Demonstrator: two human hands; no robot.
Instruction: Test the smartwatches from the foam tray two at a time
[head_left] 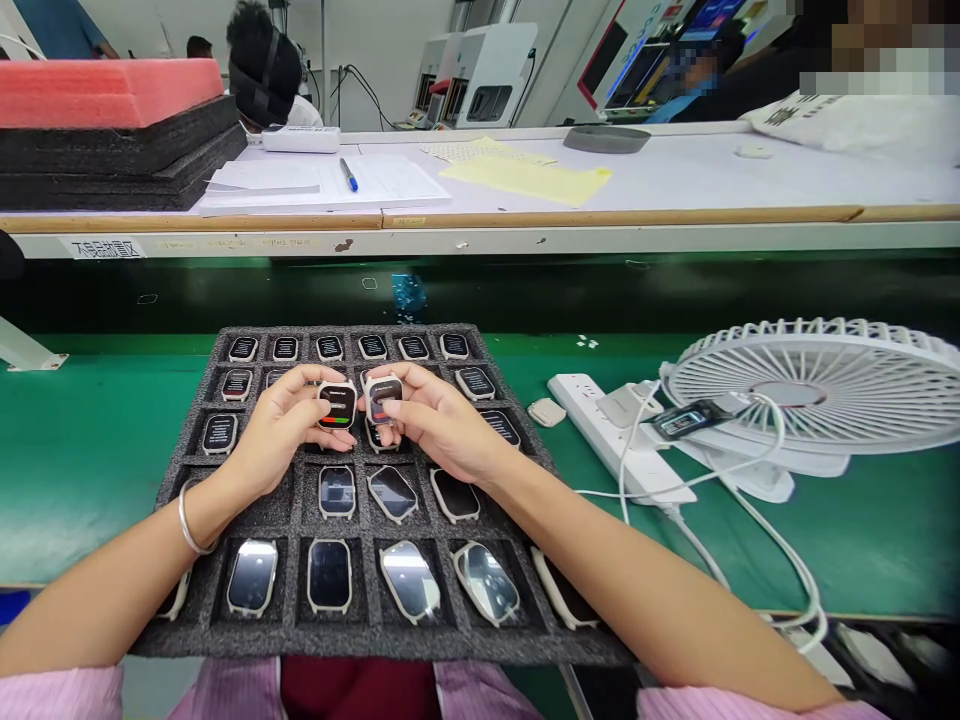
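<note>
My left hand [296,415] grips a smartwatch case [337,404] without a strap, its thumb on the lit screen, which shows a green and red bar. Close beside it, my right hand [427,415] holds a second smartwatch [383,396], thumb pressed on its lit screen. Both are raised over a dark grey foam tray [337,640] with square pockets. Watches with lines of text on their screens lie in the far rows, such as one watch [220,434] at the left. In the near rows the screens are dark, as on this watch [329,576]. My hands and forearms hide some pockets.
To the right are a white power strip [622,440], a small white charger [547,412], loose cables and a white fan [817,390]. A raised shelf [525,215] behind carries papers, a pen [349,175] and stacked foam [112,130]. Other people are beyond it.
</note>
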